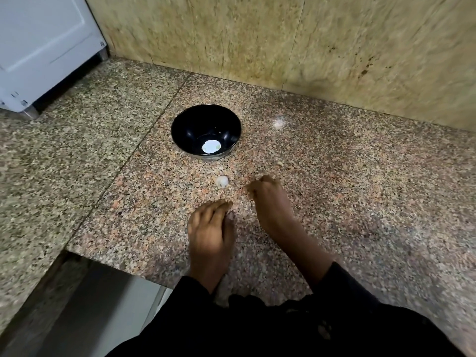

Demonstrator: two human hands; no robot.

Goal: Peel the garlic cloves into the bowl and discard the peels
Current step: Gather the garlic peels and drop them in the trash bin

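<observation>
A round black bowl (206,130) stands on the speckled pink-grey granite counter (347,202), with a pale patch at its bottom that may be glare or a peeled clove; I cannot tell which. A small white garlic clove (222,181) lies apart from the bowl at its 6 o'clock; a tan scrap of peel (279,164) lies at the bowl's 4 o'clock. The right hand (270,202) has its fingers curled down on the counter at 3 o'clock of the clove, whether pinching anything I cannot tell; the left hand (210,233) rests flat at the clove's 6 o'clock, fingers together, holding nothing visible. The likely risk is thin peel scattering or being missed against the mottled stone; a nudged clove could roll. The counter's front edge steps in at the left hand's 8 o'clock; open room lies toward 3 o'clock, the stone wall (257,42) bounding 12 o'clock.
</observation>
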